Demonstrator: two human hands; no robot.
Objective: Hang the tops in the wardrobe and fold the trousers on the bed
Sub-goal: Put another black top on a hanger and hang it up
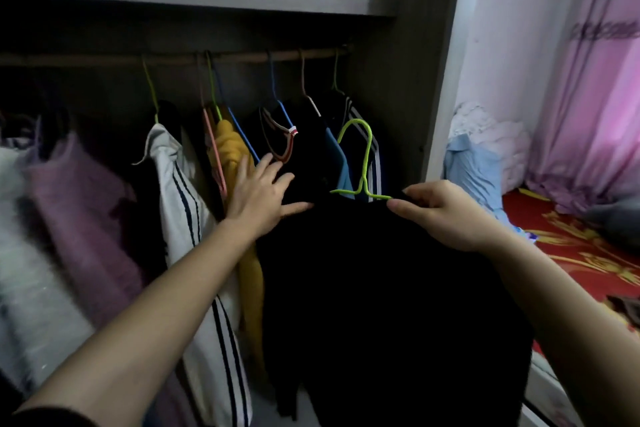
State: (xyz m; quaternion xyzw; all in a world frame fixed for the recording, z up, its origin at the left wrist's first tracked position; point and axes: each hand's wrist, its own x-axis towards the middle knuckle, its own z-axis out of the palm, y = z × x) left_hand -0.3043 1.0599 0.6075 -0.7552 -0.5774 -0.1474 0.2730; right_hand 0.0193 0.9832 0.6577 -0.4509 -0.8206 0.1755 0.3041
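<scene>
Among the hung clothes (180, 184), the left hand (258, 194) lies flat, fingers spread, pressing them aside. Right of it, the right hand (446, 215) pinches the lime-green wire hanger (369, 149) bearing the black fabric top (381, 288), hook upright, well below the wooden rail (242, 57).
</scene>
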